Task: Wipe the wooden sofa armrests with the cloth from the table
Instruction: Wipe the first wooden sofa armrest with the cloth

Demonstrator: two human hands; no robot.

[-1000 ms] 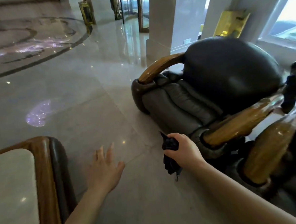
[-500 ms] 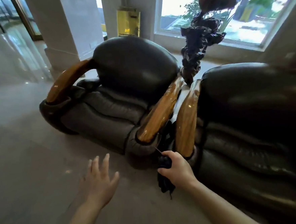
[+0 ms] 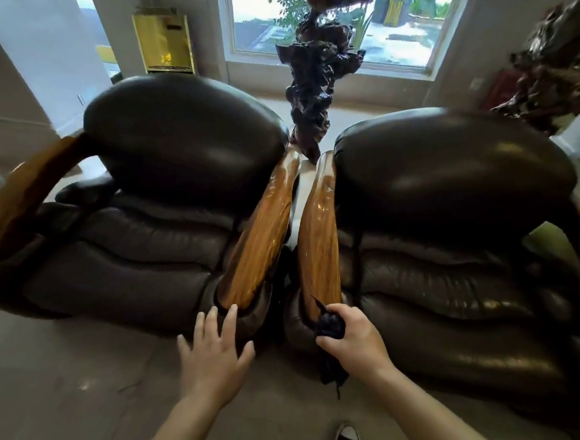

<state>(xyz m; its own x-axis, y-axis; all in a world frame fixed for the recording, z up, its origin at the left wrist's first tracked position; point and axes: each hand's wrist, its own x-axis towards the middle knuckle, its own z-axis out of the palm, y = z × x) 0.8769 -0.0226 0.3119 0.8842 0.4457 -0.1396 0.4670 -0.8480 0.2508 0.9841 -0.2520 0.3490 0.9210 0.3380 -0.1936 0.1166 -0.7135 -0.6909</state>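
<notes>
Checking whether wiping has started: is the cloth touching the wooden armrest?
Touching. The head view shows the dark cloth, bunched in the right hand, pressed against the armrest's near end.

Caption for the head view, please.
Right hand presses a dark cloth to the right chair's wooden armrest; open left hand hovers near the neighbouring armrest.

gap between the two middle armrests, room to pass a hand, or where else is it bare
The gap between the left chair's armrest and the right chair's armrest is narrow and crowded, worse at the back by the dark carving. Bare floor lies in front of the left chair, beside the open left hand. The right hand grips the cloth.
</notes>
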